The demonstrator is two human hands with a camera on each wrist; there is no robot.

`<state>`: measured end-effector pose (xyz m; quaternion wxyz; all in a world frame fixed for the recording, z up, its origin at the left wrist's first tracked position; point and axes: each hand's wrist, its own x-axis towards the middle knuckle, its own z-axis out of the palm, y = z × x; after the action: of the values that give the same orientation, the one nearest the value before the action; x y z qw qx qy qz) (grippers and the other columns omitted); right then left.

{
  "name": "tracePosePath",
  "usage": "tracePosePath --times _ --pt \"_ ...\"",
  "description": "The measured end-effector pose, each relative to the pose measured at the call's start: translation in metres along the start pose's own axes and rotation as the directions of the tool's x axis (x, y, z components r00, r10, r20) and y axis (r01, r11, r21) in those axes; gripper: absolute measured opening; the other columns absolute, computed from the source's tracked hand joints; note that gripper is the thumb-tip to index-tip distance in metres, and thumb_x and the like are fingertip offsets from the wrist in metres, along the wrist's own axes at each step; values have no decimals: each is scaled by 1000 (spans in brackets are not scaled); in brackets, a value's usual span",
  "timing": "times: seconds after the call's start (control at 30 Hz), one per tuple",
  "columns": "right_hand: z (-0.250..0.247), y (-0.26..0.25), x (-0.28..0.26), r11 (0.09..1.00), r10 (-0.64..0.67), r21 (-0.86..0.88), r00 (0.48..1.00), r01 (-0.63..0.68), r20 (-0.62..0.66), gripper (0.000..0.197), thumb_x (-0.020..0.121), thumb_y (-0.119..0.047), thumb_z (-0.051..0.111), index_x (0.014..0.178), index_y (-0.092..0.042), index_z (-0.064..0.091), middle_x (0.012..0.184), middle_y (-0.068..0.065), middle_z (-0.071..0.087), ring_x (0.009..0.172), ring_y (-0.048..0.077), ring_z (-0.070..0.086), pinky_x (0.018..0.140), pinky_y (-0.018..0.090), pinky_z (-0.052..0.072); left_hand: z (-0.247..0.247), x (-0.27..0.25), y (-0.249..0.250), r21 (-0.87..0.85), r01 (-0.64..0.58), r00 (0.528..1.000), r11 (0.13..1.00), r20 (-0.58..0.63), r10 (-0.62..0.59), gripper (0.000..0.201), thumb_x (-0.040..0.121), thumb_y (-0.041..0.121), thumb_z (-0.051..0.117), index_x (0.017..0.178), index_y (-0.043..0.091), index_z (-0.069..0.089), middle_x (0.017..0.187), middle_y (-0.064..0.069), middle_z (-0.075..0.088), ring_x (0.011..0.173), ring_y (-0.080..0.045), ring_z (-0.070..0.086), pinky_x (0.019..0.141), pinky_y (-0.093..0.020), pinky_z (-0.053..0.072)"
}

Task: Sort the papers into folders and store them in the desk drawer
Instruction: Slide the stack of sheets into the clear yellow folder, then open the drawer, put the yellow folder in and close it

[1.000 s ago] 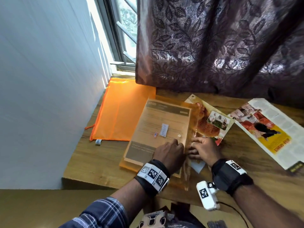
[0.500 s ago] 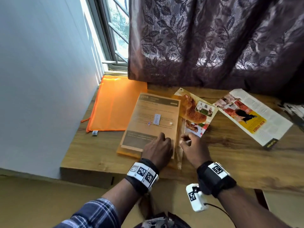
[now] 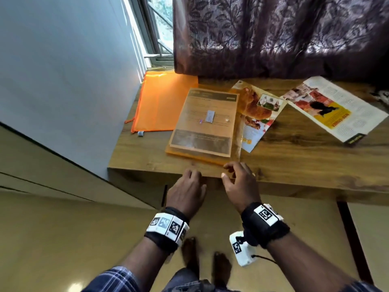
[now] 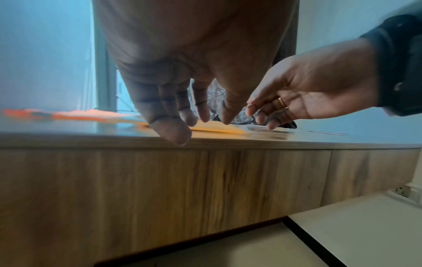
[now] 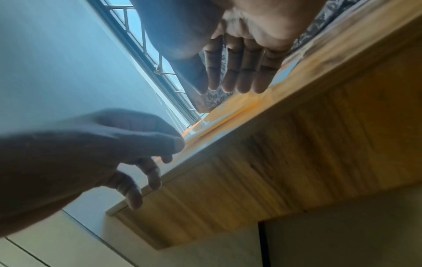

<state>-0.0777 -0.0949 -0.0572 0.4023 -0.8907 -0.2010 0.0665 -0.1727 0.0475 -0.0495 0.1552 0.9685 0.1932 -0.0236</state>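
Head view puts the translucent orange plastic folder (image 3: 202,152) with a brown printed sheet inside at centre frame, flat on the wooden desk (image 3: 294,157), its near edge close to the desk's front lip; left hand (image 3: 186,192) hovers low centre at that lip, fingers loosely spread, holding nothing; right hand (image 3: 240,184) just beside it, fingers relaxed and parted over the folder's near corner, gripping nothing; a bright orange zip pouch (image 3: 160,102) lies upper left, a food leaflet (image 3: 259,110) and a magazine page (image 3: 334,110) to the right.
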Motion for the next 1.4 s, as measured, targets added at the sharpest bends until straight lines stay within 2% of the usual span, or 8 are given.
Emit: tracePosePath --times 0.23,0.27,0.4,0.53,0.67,0.83,1.27,1.4 --pt "52 5 -42 946 168 269 983 -181 70 10 92 -32 63 90 -24 69 87 -5 70 84 14 65 77 31 51 32 -11 -67 -138 143 976 980 185 -117 39 98 53 42 115 23 59 113 0 63 101 -25 63 81 -37 52" --pt "64 10 -45 893 256 345 957 -289 140 18 92 -38 61 89 -23 70 87 -3 73 85 18 67 79 35 52 39 -9 -78 -356 274 948 894 256 -188 43 98 56 38 109 21 62 111 -5 67 100 -29 64 83 -39 53" --pt "108 31 -43 299 642 700 679 -649 355 51 96 -56 45 104 -12 70 111 17 72 90 29 66 76 38 49 62 7 -113 -740 663 662 -114 650 -373 66 100 62 24 115 11 62 114 -19 69 99 -33 66 81 -39 52" --pt "136 58 -34 -234 756 843 454 -485 471 81 92 -73 30 140 -10 47 142 16 52 127 34 52 101 52 41 82 28 -149 -714 496 596 -493 693 -405 86 90 78 16 132 11 51 131 -13 58 123 -34 53 104 -52 43" --pt "155 58 -16 -355 735 880 487 -316 471 91 88 -79 28 150 -13 37 153 11 42 141 29 40 112 55 33 108 53 -162 -614 316 661 -723 689 -297 87 69 96 21 110 34 67 121 0 67 127 -26 54 113 -53 29" --pt "161 51 -4 -402 715 903 563 -153 414 72 82 -76 48 124 -20 65 126 3 68 116 22 65 108 52 37 129 54 -170 -572 249 693 -782 669 -269 77 61 96 40 89 30 68 98 -3 75 120 -31 60 112 -54 33" --pt "157 53 -58 -346 716 904 552 -251 428 77 69 -89 48 109 -25 64 108 -1 70 118 22 64 112 54 28 126 -1 -166 -594 226 671 -772 670 -319 75 65 95 38 82 25 58 79 0 71 89 -25 71 100 -48 46" --pt "150 51 -96 -361 679 884 566 -298 468 73 64 -91 49 96 -28 66 100 -5 71 119 22 64 113 56 23 124 -41 -164 -588 222 683 -777 663 -306 77 64 95 41 84 22 58 84 -4 71 109 -34 64 96 -45 49"
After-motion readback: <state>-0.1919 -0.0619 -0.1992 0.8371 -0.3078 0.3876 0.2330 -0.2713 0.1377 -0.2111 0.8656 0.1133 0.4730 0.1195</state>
